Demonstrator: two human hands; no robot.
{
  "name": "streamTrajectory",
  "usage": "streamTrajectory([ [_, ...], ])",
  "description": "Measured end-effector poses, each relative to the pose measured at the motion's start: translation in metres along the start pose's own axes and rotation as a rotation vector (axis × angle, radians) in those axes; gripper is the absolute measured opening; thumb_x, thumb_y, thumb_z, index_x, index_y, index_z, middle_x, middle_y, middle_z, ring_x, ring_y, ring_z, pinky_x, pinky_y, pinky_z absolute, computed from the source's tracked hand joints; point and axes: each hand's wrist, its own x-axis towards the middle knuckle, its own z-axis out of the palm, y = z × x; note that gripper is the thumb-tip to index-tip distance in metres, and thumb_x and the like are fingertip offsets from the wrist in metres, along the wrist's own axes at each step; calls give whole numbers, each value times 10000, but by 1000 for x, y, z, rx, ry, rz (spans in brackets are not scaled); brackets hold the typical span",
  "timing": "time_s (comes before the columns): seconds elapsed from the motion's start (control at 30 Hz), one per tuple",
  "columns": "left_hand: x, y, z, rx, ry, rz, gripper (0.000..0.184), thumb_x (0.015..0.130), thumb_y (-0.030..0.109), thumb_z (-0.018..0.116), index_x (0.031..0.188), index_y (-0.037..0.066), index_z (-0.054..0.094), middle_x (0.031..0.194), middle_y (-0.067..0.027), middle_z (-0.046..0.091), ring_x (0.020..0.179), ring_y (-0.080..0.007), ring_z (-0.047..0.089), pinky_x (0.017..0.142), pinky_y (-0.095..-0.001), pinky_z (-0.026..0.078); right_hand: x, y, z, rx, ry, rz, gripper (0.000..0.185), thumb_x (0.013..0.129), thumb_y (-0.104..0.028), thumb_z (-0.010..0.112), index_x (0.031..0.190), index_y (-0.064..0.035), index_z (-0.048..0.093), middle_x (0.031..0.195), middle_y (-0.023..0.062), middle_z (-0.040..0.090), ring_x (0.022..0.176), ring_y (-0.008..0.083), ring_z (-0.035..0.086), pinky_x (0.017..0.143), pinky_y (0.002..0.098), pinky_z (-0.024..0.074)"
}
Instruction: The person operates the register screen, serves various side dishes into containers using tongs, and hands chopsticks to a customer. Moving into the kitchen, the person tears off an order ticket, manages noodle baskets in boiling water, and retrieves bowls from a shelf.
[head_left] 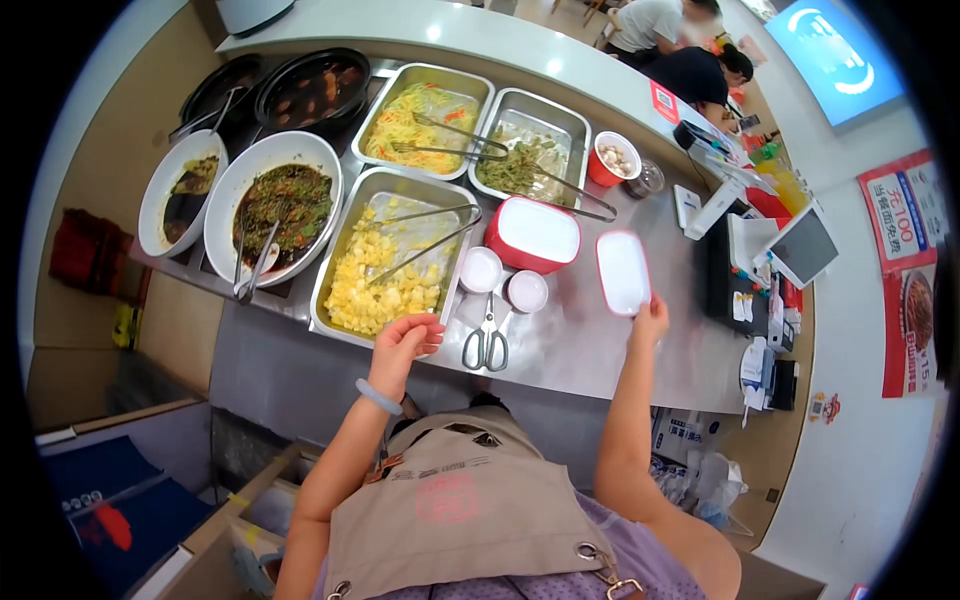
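While loose-fingered, left hand (404,345) near pan (403,196) of yellow chunks (362,288), white tray (624,272) in grip of right hand (650,322).

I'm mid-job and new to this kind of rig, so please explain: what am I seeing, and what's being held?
No machine here: these are a person's bare hands, in one picture from a camera worn on the head, looking forward and down. The right hand holds a white dish with a red rim. The left hand looks empty, beside the tray of yellow food. On the metal counter are other trays, white bowls, a stack of dishes, two small cups and scissors.
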Motion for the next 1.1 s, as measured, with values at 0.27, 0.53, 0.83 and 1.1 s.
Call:
streamTrajectory([
  [0.27,50,8,38,172,-70,1,239,897,121,490,1080,0,584,972,-91,643,835,-141,606,741,-263,487,-29,97,-46,-343,-272,172,182,795,-31,574,967,-17,633,816,52,624,683,133,594,564,257,494],
  [0.53,38,-5,37,73,151,-64,236,904,133,489,1063,-6,595,931,-84,650,810,-139,613,717,-263,490,-1,-28,93,-223,-478,260,250,779,-221,685,793,26,651,661,41,613,589,155,559,592,291,464],
  [0.83,2,22,-30,14,341,104,239,916,121,481,1081,-18,581,969,-98,646,863,-148,617,759,-276,494,5,-46,113,-592,-386,-387,243,833,-239,603,856,1,632,721,116,629,633,198,573,607,333,457],
  [1.1,-5,133,-110,166,-130,530,406,947,228,427,1277,-7,443,1265,-141,501,1191,-202,459,1005,-341,334,-170,-295,189,-247,-568,-1030,82,840,-37,570,897,12,604,763,111,611,672,199,584,611,285,452],
])
